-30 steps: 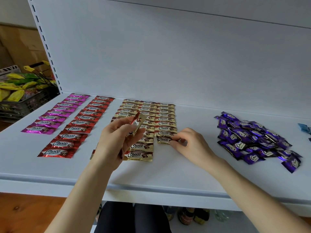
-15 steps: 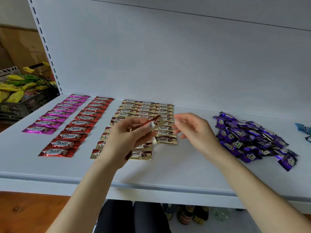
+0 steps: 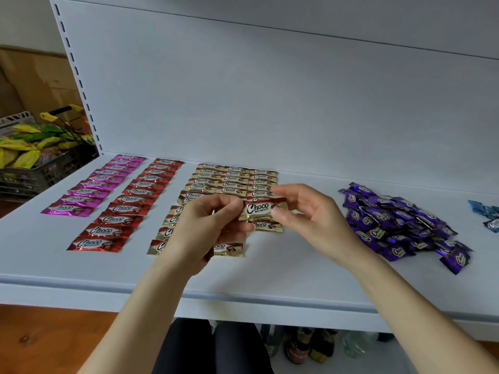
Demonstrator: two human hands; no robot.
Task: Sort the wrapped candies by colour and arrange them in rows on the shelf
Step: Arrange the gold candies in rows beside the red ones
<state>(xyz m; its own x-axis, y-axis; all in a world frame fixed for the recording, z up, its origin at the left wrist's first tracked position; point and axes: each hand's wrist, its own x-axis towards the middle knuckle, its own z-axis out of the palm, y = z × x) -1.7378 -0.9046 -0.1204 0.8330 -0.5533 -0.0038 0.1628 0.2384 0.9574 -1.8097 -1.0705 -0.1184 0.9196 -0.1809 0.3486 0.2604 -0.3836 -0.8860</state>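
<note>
Over the white shelf (image 3: 81, 273) I hold one gold candy (image 3: 259, 209) between both hands. My left hand (image 3: 208, 228) pinches its left end and grips more gold wrappers in the palm. My right hand (image 3: 307, 220) pinches the candy's right end with thumb and forefinger. Under my hands lie three columns of gold candies (image 3: 232, 179), partly hidden. Further left run a red row (image 3: 127, 206) and a pink row (image 3: 94, 184). To the right sits a loose heap of purple candies (image 3: 399, 225).
A few blue candies (image 3: 491, 217) lie at the shelf's far right edge. A dark basket (image 3: 35, 168) of yellow and green packets stands left of the shelf upright. Bottles (image 3: 310, 346) stand on the floor below the shelf's front lip.
My right hand left the gold candy it had placed at the front of the right column, rose and took the free end of the candy in my left hand.
</note>
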